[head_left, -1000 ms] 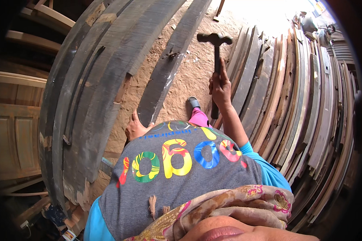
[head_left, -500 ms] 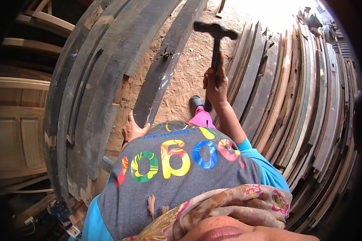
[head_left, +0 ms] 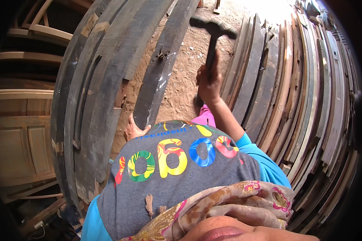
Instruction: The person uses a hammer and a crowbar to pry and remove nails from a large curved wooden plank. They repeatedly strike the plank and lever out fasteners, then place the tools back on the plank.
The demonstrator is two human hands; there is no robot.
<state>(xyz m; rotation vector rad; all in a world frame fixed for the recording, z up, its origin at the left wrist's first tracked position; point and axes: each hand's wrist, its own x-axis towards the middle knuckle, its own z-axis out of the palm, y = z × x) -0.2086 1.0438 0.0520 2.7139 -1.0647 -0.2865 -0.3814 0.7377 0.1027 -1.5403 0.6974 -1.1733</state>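
My right hand (head_left: 210, 83) is closed around the handle of a hammer (head_left: 213, 29), raised with its dark head uppermost. The hammer is slightly blurred. Below and left of it lies a long dark wooden beam (head_left: 155, 76) with white specks and a dark, rough knot of something on its upper face. At the beam's near end, my left hand (head_left: 135, 128) grips it, thumb and fingers on either side of the end. Part of that hand is hidden behind my grey shirt.
Thick dark planks (head_left: 104, 60) stand close on the left, with a curved metal bar (head_left: 83, 96) against them. Beyond them is a panelled wooden door (head_left: 22, 148). Many boards (head_left: 283, 80) stand in a row on the right. Bare earth floor (head_left: 185, 76) runs between.
My right hand and the hammer have shifted a little left and up. My left hand stays at the beam's end. The whole view has tilted slightly.
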